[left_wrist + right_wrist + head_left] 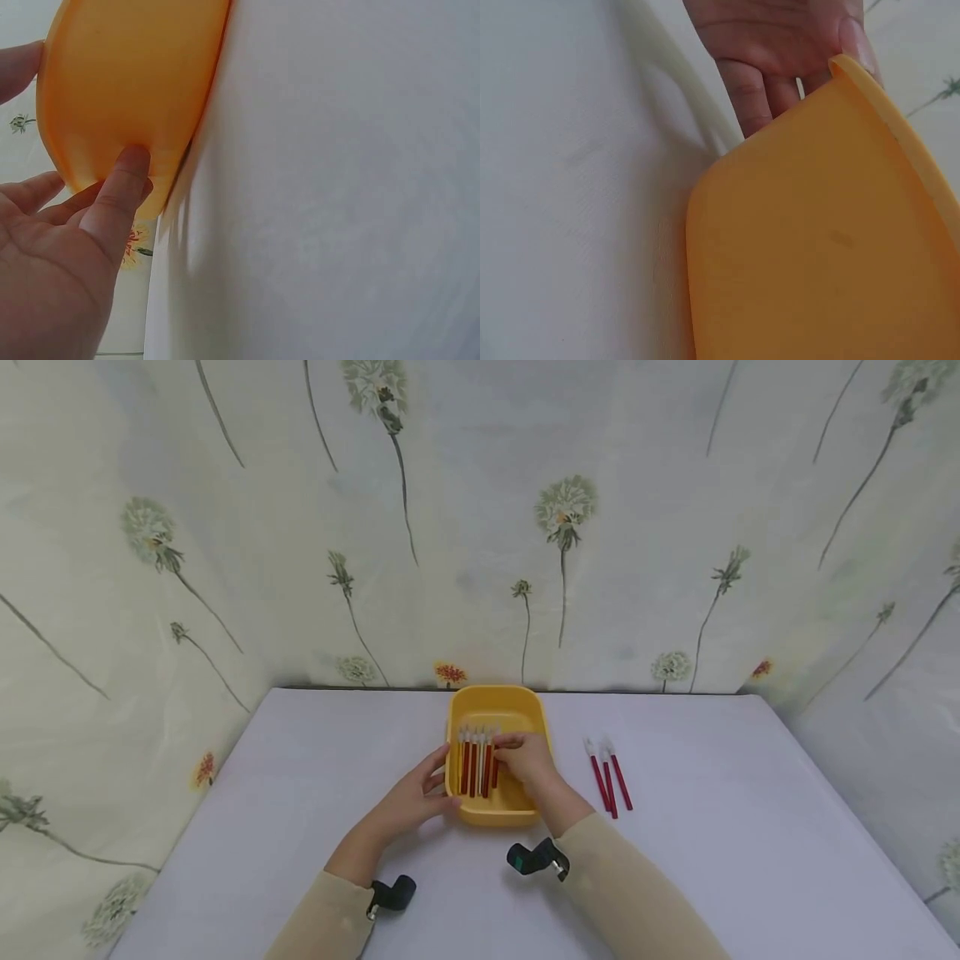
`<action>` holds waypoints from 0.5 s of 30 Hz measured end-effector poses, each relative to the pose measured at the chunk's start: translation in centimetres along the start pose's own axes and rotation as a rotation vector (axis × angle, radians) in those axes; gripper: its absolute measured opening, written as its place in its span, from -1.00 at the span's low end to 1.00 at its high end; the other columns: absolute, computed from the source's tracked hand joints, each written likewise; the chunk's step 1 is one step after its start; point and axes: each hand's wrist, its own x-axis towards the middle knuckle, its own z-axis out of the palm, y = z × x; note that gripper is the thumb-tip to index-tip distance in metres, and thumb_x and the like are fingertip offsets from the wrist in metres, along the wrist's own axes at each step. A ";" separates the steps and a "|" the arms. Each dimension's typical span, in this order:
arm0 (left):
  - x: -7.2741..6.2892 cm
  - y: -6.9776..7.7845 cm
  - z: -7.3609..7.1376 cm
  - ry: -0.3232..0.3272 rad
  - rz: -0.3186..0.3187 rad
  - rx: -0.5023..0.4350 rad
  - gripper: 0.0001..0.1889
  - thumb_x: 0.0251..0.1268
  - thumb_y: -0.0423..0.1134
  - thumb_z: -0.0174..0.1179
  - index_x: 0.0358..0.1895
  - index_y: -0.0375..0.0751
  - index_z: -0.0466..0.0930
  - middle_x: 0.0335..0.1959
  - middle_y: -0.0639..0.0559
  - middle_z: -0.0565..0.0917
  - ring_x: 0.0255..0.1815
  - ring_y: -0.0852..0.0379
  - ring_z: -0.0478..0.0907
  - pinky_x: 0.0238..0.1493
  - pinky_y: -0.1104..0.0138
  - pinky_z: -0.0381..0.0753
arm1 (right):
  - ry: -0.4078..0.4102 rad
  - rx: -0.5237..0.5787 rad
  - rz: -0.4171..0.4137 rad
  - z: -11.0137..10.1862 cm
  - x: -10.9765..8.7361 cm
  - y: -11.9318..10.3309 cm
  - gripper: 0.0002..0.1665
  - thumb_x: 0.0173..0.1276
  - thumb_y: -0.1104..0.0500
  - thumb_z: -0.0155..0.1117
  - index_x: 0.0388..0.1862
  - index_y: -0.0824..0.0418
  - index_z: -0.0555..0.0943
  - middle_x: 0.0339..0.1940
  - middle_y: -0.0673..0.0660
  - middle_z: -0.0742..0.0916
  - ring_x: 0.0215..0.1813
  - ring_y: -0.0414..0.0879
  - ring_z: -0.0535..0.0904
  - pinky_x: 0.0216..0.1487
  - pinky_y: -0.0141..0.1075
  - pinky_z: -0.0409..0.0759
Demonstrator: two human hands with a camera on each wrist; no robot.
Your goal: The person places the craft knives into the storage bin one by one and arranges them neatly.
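Note:
A yellow plastic tray stands on the table with a row of slim red-handled paintbrushes, pale tips pointing away, along its left side. My left hand rests against the tray's left wall, thumb by the near left corner. In the left wrist view, its extended fingers touch the outer wall. Inside the tray, my right hand pinches a red paintbrush near its pale end, at the right end of the row. The right wrist view shows the tray's outer wall; the right fingers are hidden there.
To the right of the tray, three more red paintbrushes lie on the white tabletop, tips away. A cloth printed with dandelions hangs behind the table's far edge. A black wrist camera sits at the right sleeve.

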 end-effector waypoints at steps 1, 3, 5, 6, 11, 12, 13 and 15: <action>0.0 0.0 0.0 0.001 0.000 0.000 -0.04 0.27 -0.21 0.39 0.63 -0.05 -0.04 0.61 -0.08 0.11 0.50 -0.14 0.27 0.38 0.02 0.40 | -0.001 -0.002 0.007 0.0 0.1 0.0 -0.79 0.33 0.51 0.21 -0.08 0.45 0.68 -0.09 0.30 0.72 -0.17 -0.04 0.67 -0.16 -0.25 0.71; 0.0 0.0 0.1 0.004 -0.005 0.001 -0.04 0.27 -0.19 0.39 0.63 -0.03 -0.04 0.61 -0.07 0.11 0.50 -0.13 0.28 0.38 0.03 0.40 | -0.001 -0.002 0.025 0.0 0.1 0.0 -0.79 0.33 0.50 0.23 -0.10 0.43 0.69 -0.10 0.29 0.72 -0.21 -0.06 0.66 -0.18 -0.27 0.71; 0.0 -0.1 0.1 0.008 -0.007 0.004 -0.04 0.27 -0.18 0.39 0.63 -0.02 -0.03 0.61 -0.07 0.11 0.49 -0.13 0.28 0.38 0.02 0.39 | 0.005 -0.007 0.036 0.1 0.1 0.1 -0.78 0.33 0.50 0.23 -0.07 0.45 0.68 -0.08 0.31 0.70 -0.24 -0.07 0.65 -0.21 -0.29 0.70; 0.0 -0.1 0.1 0.010 -0.011 0.005 -0.04 0.27 -0.17 0.40 0.63 -0.01 -0.03 0.61 -0.06 0.12 0.49 -0.13 0.28 0.39 0.02 0.39 | 0.009 -0.009 0.048 0.2 0.2 0.2 -0.76 0.34 0.49 0.23 -0.04 0.44 0.68 -0.04 0.32 0.70 -0.23 -0.07 0.64 -0.20 -0.29 0.70; 0.1 -0.2 0.1 0.015 -0.025 0.021 -0.04 0.26 -0.13 0.40 0.63 0.04 -0.01 0.60 -0.04 0.12 0.50 -0.12 0.28 0.39 0.01 0.38 | 0.013 -0.029 0.042 0.3 0.3 0.4 -0.72 0.33 0.51 0.22 0.01 0.47 0.66 -0.03 0.34 0.68 -0.25 -0.07 0.62 -0.27 -0.34 0.67; 0.1 -0.2 0.2 0.015 -0.026 0.023 -0.04 0.26 -0.13 0.40 0.63 0.04 -0.01 0.60 -0.03 0.12 0.50 -0.11 0.28 0.39 0.01 0.38 | 0.014 -0.033 0.038 0.3 0.3 0.4 -0.72 0.33 0.52 0.22 0.01 0.47 0.65 -0.04 0.35 0.68 -0.25 -0.06 0.62 -0.27 -0.34 0.67; 0.1 -0.2 0.2 0.015 -0.026 0.024 -0.04 0.26 -0.13 0.40 0.63 0.04 -0.01 0.60 -0.03 0.12 0.50 -0.12 0.28 0.39 0.00 0.38 | 0.014 -0.038 0.037 0.4 0.3 0.5 -0.72 0.33 0.52 0.21 0.01 0.47 0.65 -0.05 0.34 0.68 -0.24 -0.06 0.62 -0.27 -0.33 0.67; 0.0 -0.2 0.2 0.014 -0.027 0.023 -0.04 0.26 -0.13 0.40 0.63 0.04 -0.01 0.60 -0.03 0.12 0.50 -0.12 0.27 0.40 0.00 0.37 | 0.015 -0.043 0.034 0.4 0.4 0.6 -0.71 0.33 0.53 0.20 0.02 0.47 0.64 -0.05 0.35 0.68 -0.23 -0.05 0.63 -0.24 -0.31 0.69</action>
